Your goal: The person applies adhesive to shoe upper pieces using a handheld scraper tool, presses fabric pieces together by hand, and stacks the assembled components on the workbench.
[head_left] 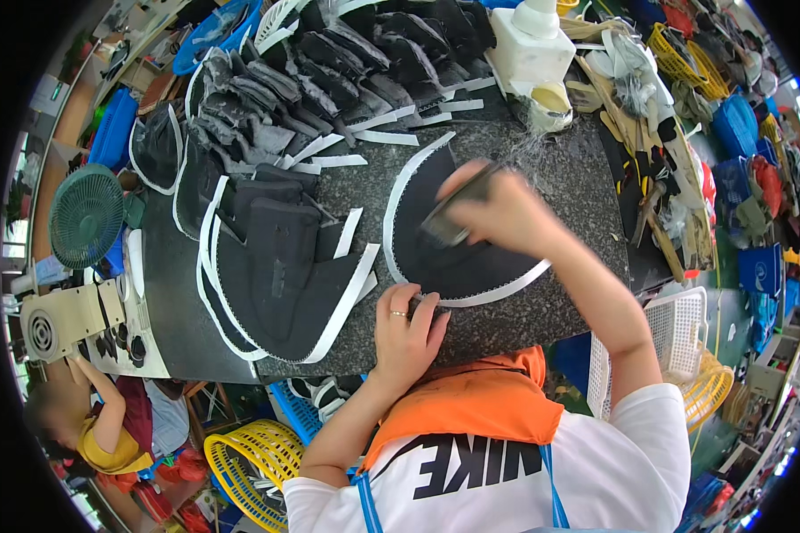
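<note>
- Black fabric, cut in a broad curve and edged with a white band, makes up the workpiece, lying flat on the dark speckled tabletop in front of the person.
- Right hand is closed around a dark, bar-shaped tool, which slants across the upper middle of the workpiece; both are blurred, so the kind of tool and whether it touches the fabric cannot be told.
- Under the right hand and forearm, the workpiece is partly hidden; its white band shows beyond them, curving down the left side and along the bottom.
- Left hand, with a ring on one finger, has its fingertips at the workpiece's lower left edge, on or just beside the white band; whether they pinch that edge or only press on it cannot be told.
- Most of the workpiece therefore lies above and to the right of the left hand, with the tool well apart from those fingertips.
- Just left of it rests a stack of similar black pieces, also white-edged.
- Behind the stack, a heap of dark, dusty parts spreads across the table, with loose white strips along its near side.
- Near the table's far edge stands a white container.
</note>
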Tool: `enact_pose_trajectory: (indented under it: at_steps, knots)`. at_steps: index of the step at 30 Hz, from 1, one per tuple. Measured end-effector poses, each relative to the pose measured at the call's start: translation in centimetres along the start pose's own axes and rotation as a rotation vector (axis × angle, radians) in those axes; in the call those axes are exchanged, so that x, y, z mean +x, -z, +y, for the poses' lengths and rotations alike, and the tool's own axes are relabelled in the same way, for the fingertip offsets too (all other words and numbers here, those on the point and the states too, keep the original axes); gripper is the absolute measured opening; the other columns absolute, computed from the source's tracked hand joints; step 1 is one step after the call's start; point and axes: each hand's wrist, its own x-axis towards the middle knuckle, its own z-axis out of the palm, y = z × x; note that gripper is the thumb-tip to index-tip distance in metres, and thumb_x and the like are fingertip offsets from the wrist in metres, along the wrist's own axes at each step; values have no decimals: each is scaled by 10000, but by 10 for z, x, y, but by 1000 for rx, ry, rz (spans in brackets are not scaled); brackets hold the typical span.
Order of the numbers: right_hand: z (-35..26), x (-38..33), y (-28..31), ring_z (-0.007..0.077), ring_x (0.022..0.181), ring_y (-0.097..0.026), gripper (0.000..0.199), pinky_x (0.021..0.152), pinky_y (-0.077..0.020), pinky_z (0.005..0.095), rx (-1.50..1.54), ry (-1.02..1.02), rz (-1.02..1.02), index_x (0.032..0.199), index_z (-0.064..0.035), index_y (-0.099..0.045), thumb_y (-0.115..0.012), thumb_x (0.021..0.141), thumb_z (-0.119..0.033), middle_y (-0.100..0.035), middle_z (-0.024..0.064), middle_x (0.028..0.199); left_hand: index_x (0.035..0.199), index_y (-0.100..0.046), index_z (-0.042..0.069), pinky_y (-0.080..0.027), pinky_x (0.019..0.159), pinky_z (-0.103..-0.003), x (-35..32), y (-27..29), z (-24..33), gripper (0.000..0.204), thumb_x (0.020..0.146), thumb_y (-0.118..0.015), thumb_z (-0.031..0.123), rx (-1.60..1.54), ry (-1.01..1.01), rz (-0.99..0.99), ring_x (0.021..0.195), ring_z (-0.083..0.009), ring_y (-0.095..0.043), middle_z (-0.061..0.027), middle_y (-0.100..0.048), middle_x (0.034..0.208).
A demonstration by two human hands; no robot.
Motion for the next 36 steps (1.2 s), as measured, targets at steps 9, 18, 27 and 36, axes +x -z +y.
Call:
enact_pose_trajectory:
  at_steps: [9, 18, 27, 36]
  knots:
    - [35, -2, -44, 329, 826, -654, 216, 721, -529, 415, -552, 627, -63, 1034, -62, -653, -651, 817, -59, -661, 148, 898, 1192, -543, 31, -493, 823, -443, -5, -14, -8, 578, 676, -803, 41, -59, 184, 131, 998, -400, -556, -194, -518, 1142]
    - [29, 28, 140, 288, 728, -688, 259, 676, -524, 375, -784, 224, 680, 1025, -79, -731, -643, 841, -240, -696, 151, 758, 1516, -182, 3, -294, 1142, -419, 30, 14, -1, 1010, 724, -807, 52, -602, 487, -133, 1389, -383, -334, -268, -221, 1534]
    - [34, 34, 144, 160, 793, -677, 249, 694, -535, 320, -502, 211, 517, 1056, -37, -678, -601, 851, -156, -716, 70, 878, 1498, -214, -37, -349, 1086, -348, 56, 9, -17, 760, 859, -623, -49, -1310, 890, 265, 1304, -249, -441, -243, -379, 1463]
    - [43, 12, 78, 299, 890, -670, 301, 819, -522, 365, -505, 577, -236, 1038, -29, -710, -666, 748, 34, -670, 120, 974, 1414, -383, -13, -428, 864, -355, 69, -16, -37, 700, 757, -612, -95, -346, 501, 85, 939, -285, -512, -149, -490, 1030]
